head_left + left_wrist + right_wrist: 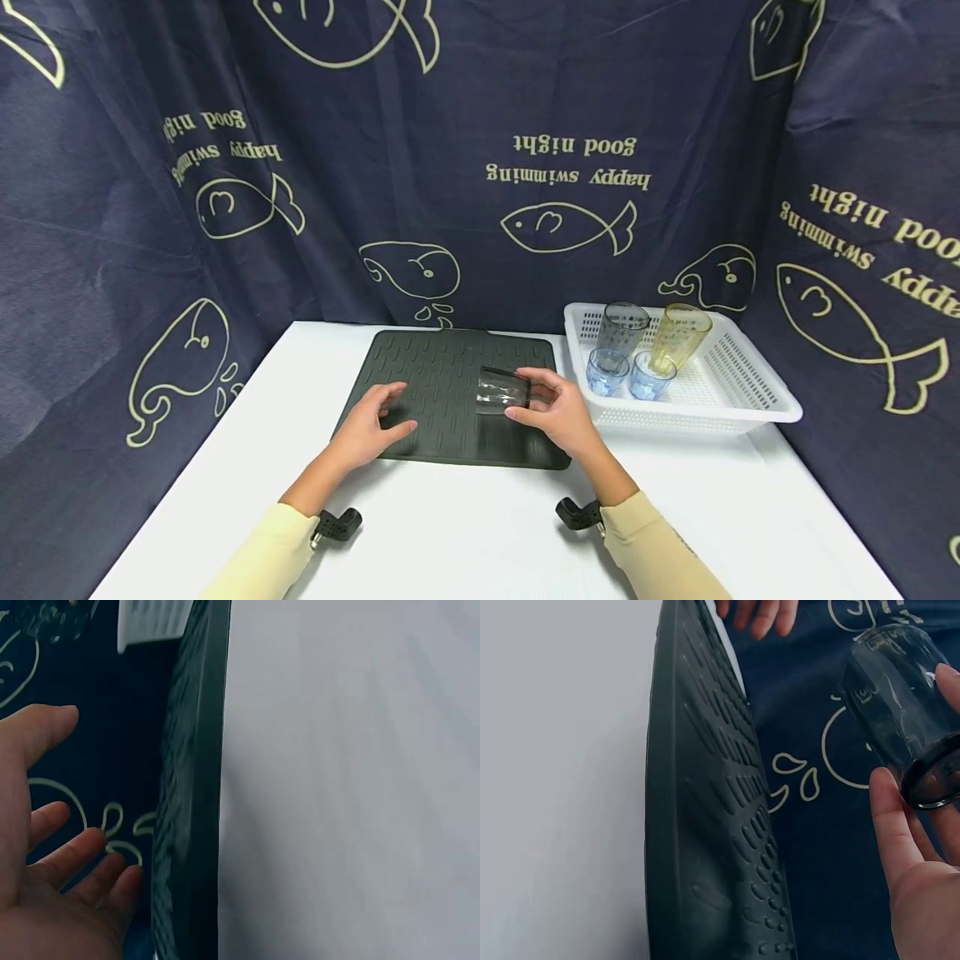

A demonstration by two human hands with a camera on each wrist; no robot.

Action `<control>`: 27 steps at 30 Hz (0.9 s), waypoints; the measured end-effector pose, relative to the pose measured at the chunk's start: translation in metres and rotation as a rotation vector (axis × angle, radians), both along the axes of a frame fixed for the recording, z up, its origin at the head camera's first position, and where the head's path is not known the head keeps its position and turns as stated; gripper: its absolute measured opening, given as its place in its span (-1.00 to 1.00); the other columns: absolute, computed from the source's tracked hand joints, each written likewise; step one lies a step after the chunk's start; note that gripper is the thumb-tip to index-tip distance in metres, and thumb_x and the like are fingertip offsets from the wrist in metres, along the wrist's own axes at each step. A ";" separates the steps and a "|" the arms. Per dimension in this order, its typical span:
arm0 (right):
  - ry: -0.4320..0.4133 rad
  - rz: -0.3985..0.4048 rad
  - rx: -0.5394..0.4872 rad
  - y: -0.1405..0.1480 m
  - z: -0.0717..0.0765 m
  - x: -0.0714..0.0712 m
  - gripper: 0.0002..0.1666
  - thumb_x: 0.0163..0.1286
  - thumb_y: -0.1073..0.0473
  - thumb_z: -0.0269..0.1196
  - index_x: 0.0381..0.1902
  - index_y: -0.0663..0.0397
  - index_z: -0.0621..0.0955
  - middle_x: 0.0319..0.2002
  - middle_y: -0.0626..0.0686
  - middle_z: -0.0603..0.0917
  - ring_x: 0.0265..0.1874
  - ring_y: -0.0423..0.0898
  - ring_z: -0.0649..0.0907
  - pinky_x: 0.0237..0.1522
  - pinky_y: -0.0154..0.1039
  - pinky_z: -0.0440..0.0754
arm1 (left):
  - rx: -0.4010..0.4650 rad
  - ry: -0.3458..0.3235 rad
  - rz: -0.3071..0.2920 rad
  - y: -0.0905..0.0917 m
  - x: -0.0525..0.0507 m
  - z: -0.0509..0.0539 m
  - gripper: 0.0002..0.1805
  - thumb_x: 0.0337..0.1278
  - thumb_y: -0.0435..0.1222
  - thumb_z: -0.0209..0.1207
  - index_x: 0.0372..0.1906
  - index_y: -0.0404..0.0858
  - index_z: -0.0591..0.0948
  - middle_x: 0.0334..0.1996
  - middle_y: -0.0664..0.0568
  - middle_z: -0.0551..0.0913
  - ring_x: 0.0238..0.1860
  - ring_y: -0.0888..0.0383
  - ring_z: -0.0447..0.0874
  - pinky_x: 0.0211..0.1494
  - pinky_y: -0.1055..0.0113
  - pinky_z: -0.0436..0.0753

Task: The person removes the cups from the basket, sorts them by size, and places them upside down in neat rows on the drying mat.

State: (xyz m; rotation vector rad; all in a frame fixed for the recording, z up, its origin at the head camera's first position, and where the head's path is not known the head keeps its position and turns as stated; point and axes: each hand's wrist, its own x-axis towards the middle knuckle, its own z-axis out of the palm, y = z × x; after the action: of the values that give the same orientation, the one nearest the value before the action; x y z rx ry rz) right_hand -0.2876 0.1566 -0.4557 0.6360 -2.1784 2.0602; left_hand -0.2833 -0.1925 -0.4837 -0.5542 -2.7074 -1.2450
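My right hand [561,414] grips a smoky, see-through glass [497,392], tipped on its side above the dark ribbed drying mat [435,358]. Thumb and fingers hold it near its thick dark end, which shows as a ring in the right wrist view beside the right hand [926,900]; the glass [896,690] points away from the palm. Over the mat's left front part hovers my left hand [366,427], thumb and fingers spread apart, holding nothing. The left wrist view shows the same hand [60,922] with its fingers loosely bent and apart from the glass.
A white perforated plastic basket [772,404] stands to the right of the mat. In its left part are a grey tall glass [622,329], a yellow tall glass [681,333] and two small blue glasses [606,372]. A dark fish-print curtain [450,167] surrounds the white table [450,533].
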 end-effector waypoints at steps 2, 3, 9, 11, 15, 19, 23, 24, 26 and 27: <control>0.006 -0.011 -0.001 -0.003 -0.002 -0.003 -0.22 0.07 0.43 0.56 0.28 0.30 0.55 0.23 0.32 0.57 -0.04 -0.19 0.71 -0.07 -0.30 0.79 | -0.060 0.016 0.027 -0.010 -0.002 -0.002 -0.22 0.27 -0.10 0.38 0.48 -0.30 0.35 0.35 -0.28 0.43 0.39 -0.26 0.44 0.39 -0.19 0.52; 0.002 -0.016 -0.002 -0.005 -0.002 -0.004 -0.22 0.06 0.43 0.56 0.28 0.29 0.56 0.23 0.31 0.57 -0.04 -0.19 0.71 -0.07 -0.30 0.79 | -0.086 0.021 0.039 -0.014 -0.003 -0.002 -0.22 0.27 -0.09 0.37 0.48 -0.31 0.35 0.36 -0.29 0.42 0.40 -0.28 0.42 0.39 -0.23 0.50; -0.015 -0.028 0.003 -0.014 -0.007 -0.013 -0.18 0.06 0.40 0.57 0.30 0.35 0.53 0.23 0.26 0.59 -0.03 -0.08 0.71 -0.08 -0.32 0.79 | -0.208 -0.014 0.106 -0.037 -0.004 0.000 -0.17 0.25 -0.05 0.36 0.48 -0.34 0.35 0.38 -0.33 0.37 0.41 -0.36 0.29 0.36 -0.35 0.45; -0.020 -0.029 0.002 -0.017 -0.008 -0.015 -0.18 0.06 0.39 0.58 0.30 0.34 0.53 0.23 0.26 0.59 0.01 0.06 0.70 -0.09 -0.33 0.78 | -0.253 -0.036 0.123 -0.043 -0.004 0.000 -0.15 0.24 -0.02 0.36 0.49 -0.35 0.33 0.38 -0.35 0.35 0.41 -0.39 0.26 0.36 -0.36 0.44; -0.027 -0.027 -0.010 -0.022 -0.009 -0.019 -0.21 0.07 0.42 0.56 0.29 0.30 0.55 0.24 0.28 0.57 0.08 0.28 0.65 -0.08 -0.34 0.78 | -0.314 -0.076 0.140 -0.053 -0.002 -0.001 -0.10 0.23 0.02 0.36 0.50 -0.38 0.31 0.41 -0.41 0.29 0.43 -0.46 0.20 0.36 -0.43 0.37; -0.037 -0.024 -0.005 -0.027 -0.009 -0.024 -0.21 0.09 0.45 0.54 0.31 0.28 0.54 0.26 0.30 0.56 0.09 0.23 0.66 -0.06 -0.32 0.78 | -0.369 -0.130 0.141 -0.061 0.000 0.000 -0.03 0.19 0.07 0.37 0.52 -0.38 0.28 0.45 -0.47 0.22 0.45 -0.53 0.12 0.36 -0.51 0.28; -0.034 -0.039 0.031 -0.031 -0.009 -0.030 -0.21 0.08 0.39 0.57 0.30 0.19 0.57 0.23 0.23 0.60 0.05 0.08 0.70 -0.05 -0.30 0.79 | -0.417 -0.158 0.134 -0.067 -0.001 -0.002 0.04 0.14 0.16 0.37 0.54 -0.36 0.25 0.50 -0.51 0.13 0.49 -0.57 0.03 0.40 -0.54 0.19; -0.028 -0.042 0.040 -0.032 -0.008 -0.032 -0.21 0.07 0.38 0.58 0.30 0.19 0.57 0.22 0.22 0.61 0.05 0.08 0.70 -0.04 -0.29 0.78 | -0.422 -0.163 0.134 -0.068 -0.001 -0.002 0.05 0.13 0.17 0.36 0.54 -0.35 0.25 0.51 -0.52 0.12 0.49 -0.57 0.02 0.42 -0.54 0.17; -0.013 -0.044 0.050 -0.035 -0.008 -0.036 -0.21 0.05 0.35 0.60 0.28 0.17 0.59 0.20 0.21 0.63 0.05 0.11 0.71 -0.03 -0.30 0.78 | -0.434 -0.161 0.134 -0.070 -0.002 -0.003 0.07 0.12 0.21 0.36 0.54 -0.34 0.25 0.51 -0.52 0.11 0.50 -0.57 0.01 0.43 -0.53 0.16; -0.008 -0.040 0.052 -0.037 -0.007 -0.037 -0.20 0.05 0.35 0.60 0.29 0.19 0.58 0.20 0.21 0.63 0.07 0.15 0.70 -0.02 -0.30 0.78 | -0.440 -0.163 0.134 -0.071 -0.002 -0.003 0.07 0.11 0.22 0.35 0.55 -0.33 0.25 0.51 -0.52 0.11 0.50 -0.57 0.01 0.44 -0.53 0.15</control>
State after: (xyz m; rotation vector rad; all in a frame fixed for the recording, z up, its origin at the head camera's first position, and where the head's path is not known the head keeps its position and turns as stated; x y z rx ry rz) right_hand -0.3244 0.1198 -0.4624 0.5857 -2.2368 1.9961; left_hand -0.2857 -0.2635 -0.4863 -0.3108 -3.1133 -0.6884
